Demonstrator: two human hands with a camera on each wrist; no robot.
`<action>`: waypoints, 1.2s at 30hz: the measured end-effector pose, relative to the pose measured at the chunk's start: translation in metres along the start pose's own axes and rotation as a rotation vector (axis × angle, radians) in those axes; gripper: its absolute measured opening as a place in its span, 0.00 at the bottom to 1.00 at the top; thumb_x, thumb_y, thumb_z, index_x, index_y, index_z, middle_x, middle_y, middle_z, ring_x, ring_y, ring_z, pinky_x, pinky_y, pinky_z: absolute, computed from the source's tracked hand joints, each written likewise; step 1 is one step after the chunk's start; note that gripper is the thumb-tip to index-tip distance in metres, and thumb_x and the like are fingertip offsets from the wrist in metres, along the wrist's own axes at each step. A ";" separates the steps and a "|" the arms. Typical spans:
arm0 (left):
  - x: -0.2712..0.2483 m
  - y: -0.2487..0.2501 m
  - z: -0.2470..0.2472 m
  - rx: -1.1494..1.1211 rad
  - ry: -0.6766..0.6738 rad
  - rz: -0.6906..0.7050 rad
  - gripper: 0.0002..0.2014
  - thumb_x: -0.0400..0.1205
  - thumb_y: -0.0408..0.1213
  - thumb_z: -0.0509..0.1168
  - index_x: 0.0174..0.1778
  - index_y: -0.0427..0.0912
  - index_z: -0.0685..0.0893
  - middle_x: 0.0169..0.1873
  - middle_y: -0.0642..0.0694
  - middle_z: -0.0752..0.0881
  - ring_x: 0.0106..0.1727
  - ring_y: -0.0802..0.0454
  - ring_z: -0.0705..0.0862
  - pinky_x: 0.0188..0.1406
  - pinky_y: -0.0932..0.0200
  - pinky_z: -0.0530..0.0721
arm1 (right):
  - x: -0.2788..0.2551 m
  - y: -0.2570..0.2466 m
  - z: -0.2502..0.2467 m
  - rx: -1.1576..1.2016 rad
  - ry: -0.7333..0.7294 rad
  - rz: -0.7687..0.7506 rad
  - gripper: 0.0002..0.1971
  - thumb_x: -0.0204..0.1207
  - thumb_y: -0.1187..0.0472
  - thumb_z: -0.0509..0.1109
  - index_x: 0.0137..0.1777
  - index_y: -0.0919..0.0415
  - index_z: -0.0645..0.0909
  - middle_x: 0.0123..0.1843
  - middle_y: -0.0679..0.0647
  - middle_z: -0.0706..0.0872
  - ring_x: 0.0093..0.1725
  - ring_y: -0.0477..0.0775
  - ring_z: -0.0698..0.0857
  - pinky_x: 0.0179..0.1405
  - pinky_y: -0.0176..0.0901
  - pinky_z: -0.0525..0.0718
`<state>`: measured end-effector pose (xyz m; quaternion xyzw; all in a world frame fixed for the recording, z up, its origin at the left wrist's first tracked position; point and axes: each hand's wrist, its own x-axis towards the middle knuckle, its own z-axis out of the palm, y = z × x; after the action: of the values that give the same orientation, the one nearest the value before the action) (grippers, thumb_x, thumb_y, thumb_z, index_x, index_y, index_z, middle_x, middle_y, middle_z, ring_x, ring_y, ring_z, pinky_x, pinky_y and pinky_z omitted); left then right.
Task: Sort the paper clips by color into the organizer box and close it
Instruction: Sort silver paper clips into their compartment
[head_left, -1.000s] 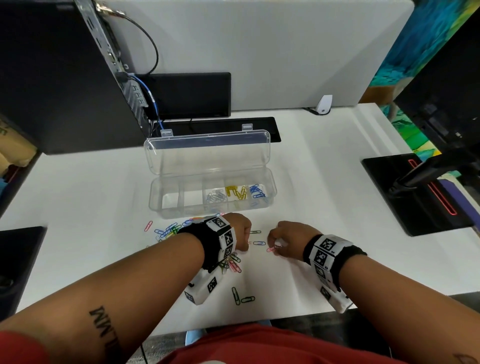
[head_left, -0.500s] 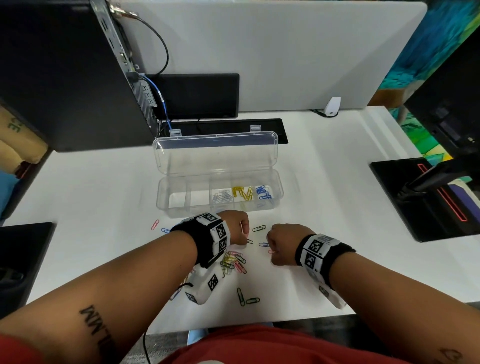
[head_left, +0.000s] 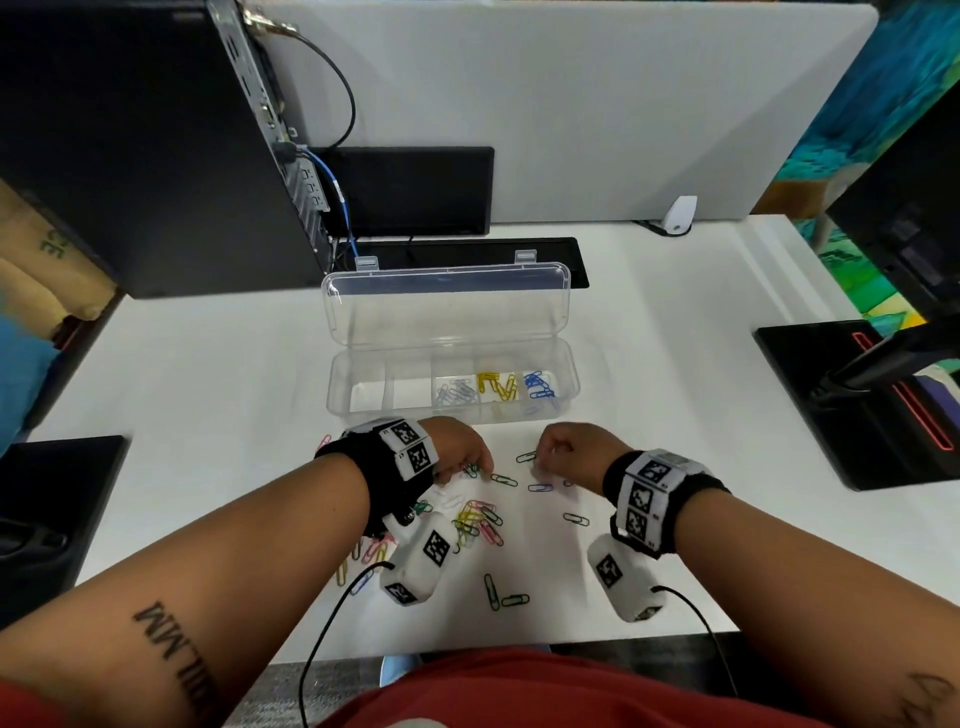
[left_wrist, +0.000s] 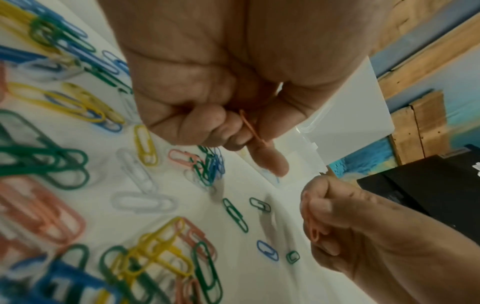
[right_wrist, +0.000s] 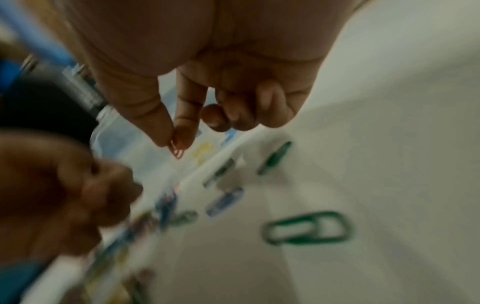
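Observation:
A clear organizer box (head_left: 570, 364) stands open on the white table, its lid (head_left: 447, 306) upright behind it. Three right compartments hold white, yellow (head_left: 496, 385) and blue (head_left: 540, 385) clips; the left ones are bare. Loose clips of mixed colors (head_left: 475, 522) lie in front of it. My left hand (head_left: 460, 449) is curled, holding a pink clip (left_wrist: 251, 126) between thumb and fingers. My right hand (head_left: 569, 452) pinches another pink clip (right_wrist: 176, 151) between thumb and forefinger, just above the table near the box's front wall.
A black computer tower (head_left: 140, 140) stands at the back left, with cables and a dark monitor (head_left: 415, 189) beside it. A black stand base (head_left: 852, 405) lies at the right. Green clips (head_left: 501, 595) sit near the table's front edge.
My right hand has lifted the pink clip off the table and moved a little toward the box. My left hand stays curled over the loose clips.

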<state>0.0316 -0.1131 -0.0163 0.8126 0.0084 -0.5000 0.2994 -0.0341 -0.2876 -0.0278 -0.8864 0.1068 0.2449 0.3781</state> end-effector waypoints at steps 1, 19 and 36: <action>0.002 -0.002 0.000 -0.045 0.002 -0.020 0.17 0.75 0.21 0.57 0.23 0.39 0.81 0.28 0.42 0.71 0.23 0.53 0.61 0.21 0.66 0.58 | 0.000 -0.002 -0.003 0.116 0.016 0.026 0.07 0.75 0.61 0.69 0.35 0.54 0.78 0.34 0.50 0.79 0.33 0.47 0.75 0.28 0.31 0.75; -0.018 -0.007 0.028 1.031 -0.088 0.502 0.16 0.75 0.43 0.70 0.59 0.55 0.83 0.56 0.51 0.84 0.57 0.50 0.82 0.53 0.59 0.77 | -0.012 0.006 -0.002 1.070 -0.052 0.199 0.09 0.78 0.75 0.62 0.42 0.66 0.81 0.24 0.52 0.83 0.20 0.43 0.78 0.20 0.30 0.76; -0.008 -0.012 0.030 1.020 0.030 0.618 0.09 0.80 0.43 0.63 0.51 0.48 0.86 0.52 0.51 0.85 0.54 0.49 0.83 0.48 0.60 0.76 | -0.017 0.021 0.001 1.164 0.044 0.253 0.12 0.80 0.75 0.58 0.41 0.67 0.82 0.22 0.51 0.80 0.20 0.43 0.79 0.26 0.33 0.83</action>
<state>-0.0004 -0.1161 -0.0254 0.8256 -0.4655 -0.3189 0.0026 -0.0565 -0.3014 -0.0329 -0.5189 0.3361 0.1709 0.7672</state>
